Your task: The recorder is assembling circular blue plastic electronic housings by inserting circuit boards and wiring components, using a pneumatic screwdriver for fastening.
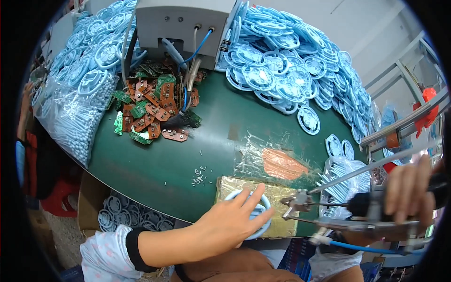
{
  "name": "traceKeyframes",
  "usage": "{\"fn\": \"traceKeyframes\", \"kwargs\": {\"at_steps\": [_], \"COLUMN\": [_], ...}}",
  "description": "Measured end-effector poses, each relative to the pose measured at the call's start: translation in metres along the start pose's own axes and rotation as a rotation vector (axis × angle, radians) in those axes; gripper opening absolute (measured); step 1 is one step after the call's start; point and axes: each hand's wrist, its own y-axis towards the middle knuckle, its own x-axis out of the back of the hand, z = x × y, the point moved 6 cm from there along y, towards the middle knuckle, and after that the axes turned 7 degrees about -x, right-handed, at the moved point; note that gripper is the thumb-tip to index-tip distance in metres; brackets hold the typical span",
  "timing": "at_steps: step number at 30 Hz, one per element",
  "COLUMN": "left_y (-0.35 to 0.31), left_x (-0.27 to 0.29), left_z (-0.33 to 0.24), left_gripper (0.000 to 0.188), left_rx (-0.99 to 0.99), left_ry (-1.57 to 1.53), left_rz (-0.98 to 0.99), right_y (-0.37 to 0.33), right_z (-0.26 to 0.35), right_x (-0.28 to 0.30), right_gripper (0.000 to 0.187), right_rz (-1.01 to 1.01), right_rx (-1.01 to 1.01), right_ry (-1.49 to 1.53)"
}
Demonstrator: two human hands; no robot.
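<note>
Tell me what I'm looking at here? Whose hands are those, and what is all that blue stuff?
This picture comes from a camera worn on a person's head, looking down at their own two hands. That is why the edges look bent and round.

The left hand presses flat on a pale blue plastic ring, which lies on a yellowish pad at the near edge of a green table. The right hand grips a black power tool with a metal tip pointing at the ring.

Farther back lie big heaps of blue rings, a pile of small green and brown circuit boards, a few tiny screws, and a grey machine with cables. On the left sits a clear bag of pale sticks.
</note>
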Motion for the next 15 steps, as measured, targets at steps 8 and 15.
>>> {"fn": "traceKeyframes", "kwargs": {"at_steps": [8,15], "left_y": [-0.017,-0.019], "left_x": [-0.003,-0.004], "left_z": [0.007,0.009], "left_gripper": [0.069,0.064], "left_rx": [0.106,0.09], "left_ry": [-0.065,-0.088], "left_rz": [-0.202,-0.244], "right_y": [0.032,0.041], "right_z": [0.01,-0.033], "right_x": [-0.011,-0.019], "right_gripper": [0.017,0.022], "right_rz": [-0.491,-0.601], "right_rx": [-0.182,-0.085], "right_ry": [0.108,0.095]}}
